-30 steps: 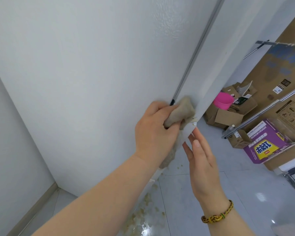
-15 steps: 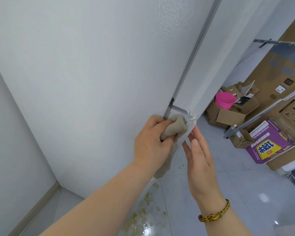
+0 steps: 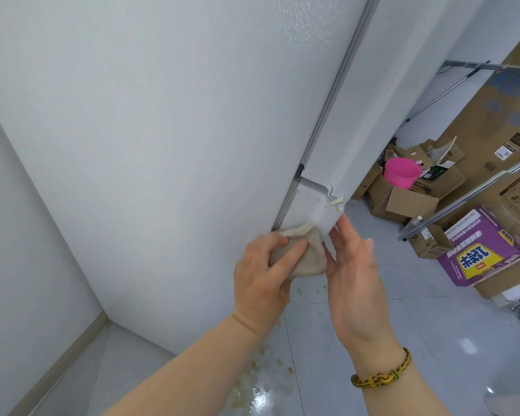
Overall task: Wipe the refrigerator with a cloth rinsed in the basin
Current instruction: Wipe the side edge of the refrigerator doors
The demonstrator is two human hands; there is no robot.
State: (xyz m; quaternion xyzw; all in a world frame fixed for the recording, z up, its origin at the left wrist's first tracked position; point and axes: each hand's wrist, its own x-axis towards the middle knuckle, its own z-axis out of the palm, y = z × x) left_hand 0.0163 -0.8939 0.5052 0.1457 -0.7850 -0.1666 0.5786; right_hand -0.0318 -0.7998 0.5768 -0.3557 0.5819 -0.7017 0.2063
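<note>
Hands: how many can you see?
2. The left hand grips a crumpled beige cloth against the white refrigerator; the right hand, wearing a braided yellow bracelet, holds straight fingers at the corner beside it.

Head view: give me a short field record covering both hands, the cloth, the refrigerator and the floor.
left hand: grips the cloth, pressing it to the refrigerator near its bottom corner
right hand: fingers straight, tips at that corner, beside the cloth
cloth: beige, bunched
floor: glossy tiles, yellowish scraps and a wet patch below the arms
</note>
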